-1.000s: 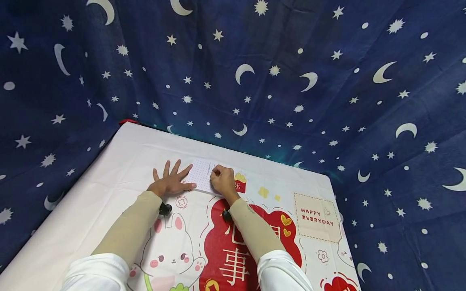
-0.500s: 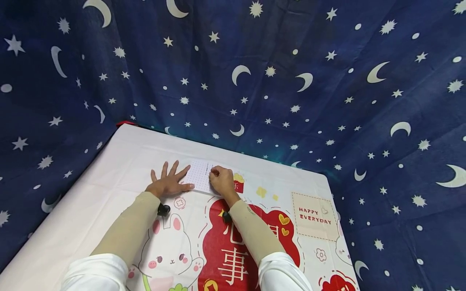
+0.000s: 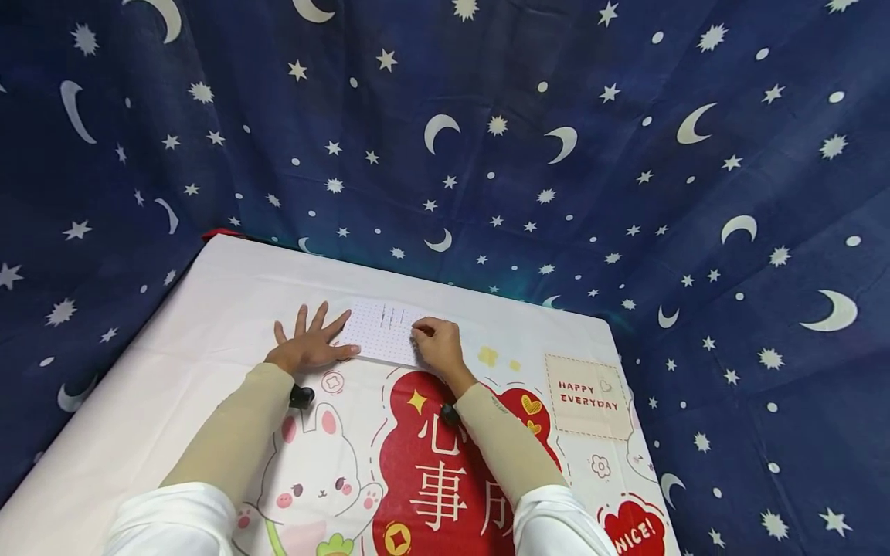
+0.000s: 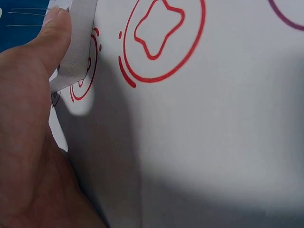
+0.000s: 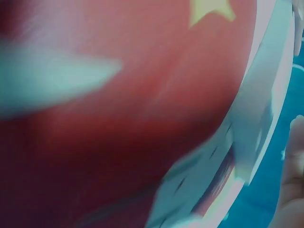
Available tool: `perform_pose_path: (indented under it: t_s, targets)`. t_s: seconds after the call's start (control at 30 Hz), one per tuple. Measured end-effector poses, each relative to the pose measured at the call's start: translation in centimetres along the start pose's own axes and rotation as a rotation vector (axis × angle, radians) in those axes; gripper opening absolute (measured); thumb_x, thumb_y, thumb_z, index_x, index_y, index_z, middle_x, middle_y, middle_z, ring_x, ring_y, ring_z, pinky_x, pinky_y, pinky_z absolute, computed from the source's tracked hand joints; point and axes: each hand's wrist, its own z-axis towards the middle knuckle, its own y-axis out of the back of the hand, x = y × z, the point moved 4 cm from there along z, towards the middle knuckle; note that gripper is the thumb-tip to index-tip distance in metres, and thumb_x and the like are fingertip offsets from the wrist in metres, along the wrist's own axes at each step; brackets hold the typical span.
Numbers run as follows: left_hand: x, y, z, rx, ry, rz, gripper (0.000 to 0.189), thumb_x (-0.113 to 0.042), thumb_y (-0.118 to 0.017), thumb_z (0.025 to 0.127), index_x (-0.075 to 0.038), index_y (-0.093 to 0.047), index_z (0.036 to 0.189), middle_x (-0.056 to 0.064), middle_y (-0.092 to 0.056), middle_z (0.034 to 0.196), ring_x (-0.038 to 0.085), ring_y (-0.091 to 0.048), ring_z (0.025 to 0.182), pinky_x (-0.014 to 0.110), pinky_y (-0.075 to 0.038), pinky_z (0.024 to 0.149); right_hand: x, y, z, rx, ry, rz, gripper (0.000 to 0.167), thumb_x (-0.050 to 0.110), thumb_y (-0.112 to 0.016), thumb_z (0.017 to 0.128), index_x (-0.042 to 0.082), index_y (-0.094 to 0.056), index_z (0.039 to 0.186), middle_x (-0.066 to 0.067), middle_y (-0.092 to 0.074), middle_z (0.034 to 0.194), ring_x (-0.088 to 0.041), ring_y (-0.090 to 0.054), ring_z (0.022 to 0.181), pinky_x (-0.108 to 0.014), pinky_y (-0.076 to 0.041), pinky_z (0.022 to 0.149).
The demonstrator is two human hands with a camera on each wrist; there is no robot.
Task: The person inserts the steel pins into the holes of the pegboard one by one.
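A flat white block (image 3: 378,333) with a grid of dots lies near the table's far side. Several thin needles (image 3: 392,317) stand up from its far half; the left wrist view shows them as fine wires (image 4: 26,13). My left hand (image 3: 310,345) rests at the block's left edge with fingers spread, its thumb (image 4: 57,26) pressing on the block's near corner. Over the block's right end is my right hand (image 3: 436,344), fingers curled and thumb near the index fingertip. I cannot tell whether something thin is between them. In the right wrist view the block's side (image 5: 256,128) shows beside a finger (image 5: 292,171).
A printed cloth (image 3: 243,293) covers the table, with a rabbit (image 3: 316,463), red patches and a "HAPPY EVERYDAY" panel (image 3: 587,397). Dark blue curtains (image 3: 389,139) with moons and stars hang behind the table and at both sides. A black wrist camera (image 3: 302,397) sits under the left forearm.
My right hand has shifted right along the block, away from the needles, which now show more fully. The left hand stays on the block's left edge. The head view has swung slightly right.
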Motion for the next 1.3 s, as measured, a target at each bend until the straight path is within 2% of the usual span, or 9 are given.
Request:
perform_pose_path:
  t_s: [0.13, 0.3, 0.4, 0.5, 0.63, 0.8, 0.93, 1.13, 1.3]
  targets:
    - [-0.7, 0.5, -0.8, 0.008, -0.010, -0.013, 0.103, -0.080, -0.053, 0.087, -0.030, -0.014, 0.168, 0.020, 0.011, 0.176, 0.053, 0.025, 0.157, 0.080, 0.026, 0.111, -2.0, 2.7, -1.2, 0.008, -0.055, 0.037, 0.016, 0.010, -0.072, 0.097, 0.001, -0.080, 0.107, -0.015, -0.079, 0.101, -0.022, -0.069, 0.084, -0.036, -0.065, 0.080]
    - [-0.8, 0.5, -0.9, 0.011, -0.025, -0.014, 0.104, -0.081, -0.052, 0.088, -0.030, -0.011, 0.168, 0.021, 0.014, 0.175, 0.053, 0.027, 0.156, 0.080, 0.029, 0.110, -4.7, 6.0, -3.1, 0.005, -0.128, -0.014, 0.015, 0.011, -0.072, 0.097, 0.002, -0.080, 0.106, -0.013, -0.078, 0.101, -0.022, -0.068, 0.085, -0.035, -0.064, 0.078]
    - [-0.4, 0.7, -0.9, 0.015, -0.016, -0.007, 0.102, -0.078, -0.053, 0.090, -0.028, -0.010, 0.168, 0.022, 0.015, 0.174, 0.053, 0.028, 0.155, 0.080, 0.029, 0.109, -5.9, 6.9, -3.9, 0.030, -0.170, -0.055, 0.013, 0.010, -0.073, 0.096, 0.003, -0.080, 0.103, -0.012, -0.078, 0.100, -0.021, -0.065, 0.087, -0.034, -0.061, 0.079]
    - [-0.3, 0.9, -1.1, 0.020, -0.011, 0.001, 0.101, -0.076, -0.054, 0.091, -0.026, -0.010, 0.168, 0.023, 0.015, 0.174, 0.055, 0.029, 0.155, 0.081, 0.028, 0.109, -6.8, 7.1, -4.8, 0.065, -0.210, -0.079, 0.010, 0.011, -0.076, 0.094, 0.005, -0.081, 0.100, -0.011, -0.078, 0.097, -0.020, -0.065, 0.087, -0.035, -0.059, 0.079]
    - [-0.1, 0.7, -0.7, 0.025, -0.013, 0.009, 0.102, -0.077, -0.052, 0.092, -0.027, -0.009, 0.168, 0.023, 0.016, 0.174, 0.055, 0.029, 0.154, 0.082, 0.029, 0.107, -7.4, 6.6, -5.5, 0.080, -0.210, -0.108, 0.007, 0.011, -0.079, 0.091, 0.005, -0.081, 0.094, -0.010, -0.078, 0.091, -0.018, -0.064, 0.084, -0.034, -0.056, 0.079]
    - [-0.5, 0.3, -0.3, 0.034, -0.019, 0.010, 0.102, -0.077, -0.052, 0.091, -0.027, -0.009, 0.168, 0.022, 0.017, 0.174, 0.053, 0.030, 0.155, 0.081, 0.029, 0.108, -7.5, 6.5, -6.0, 0.044, -0.243, -0.165, 0.007, 0.011, -0.081, 0.088, 0.005, -0.079, 0.089, -0.008, -0.075, 0.083, -0.016, -0.060, 0.077, -0.030, -0.052, 0.073]
    - [-1.0, 0.4, -0.7, 0.040, -0.016, 0.025, 0.099, -0.075, -0.052, 0.093, -0.027, -0.009, 0.168, 0.022, 0.016, 0.174, 0.054, 0.028, 0.155, 0.082, 0.025, 0.110, -7.9, 6.5, -5.9, 0.000, -0.279, -0.168, 0.006, 0.010, -0.080, 0.089, 0.006, -0.078, 0.086, -0.007, -0.074, 0.080, -0.016, -0.060, 0.074, -0.028, -0.050, 0.070]
    - [-0.1, 0.1, 0.2, 0.025, -0.019, -0.014, 0.105, -0.083, -0.051, 0.087, -0.031, -0.009, 0.168, 0.019, 0.016, 0.175, 0.051, 0.030, 0.155, 0.080, 0.031, 0.108, -8.1, 6.6, -5.6, -0.041, -0.285, -0.188, 0.004, 0.008, -0.076, 0.090, 0.005, -0.077, 0.088, -0.010, -0.074, 0.081, -0.019, -0.061, 0.076, -0.032, -0.052, 0.074]
    - [0.2, -0.2, 0.5, 0.022, -0.018, -0.023, 0.108, -0.088, -0.049, 0.084, -0.033, -0.009, 0.168, 0.018, 0.017, 0.175, 0.050, 0.032, 0.155, 0.078, 0.033, 0.107, -8.0, 6.4, -5.4, -0.031, -0.305, -0.213, 0.008, 0.010, -0.076, 0.091, 0.006, -0.076, 0.084, -0.009, -0.073, 0.080, -0.021, -0.060, 0.077, -0.035, -0.052, 0.075]
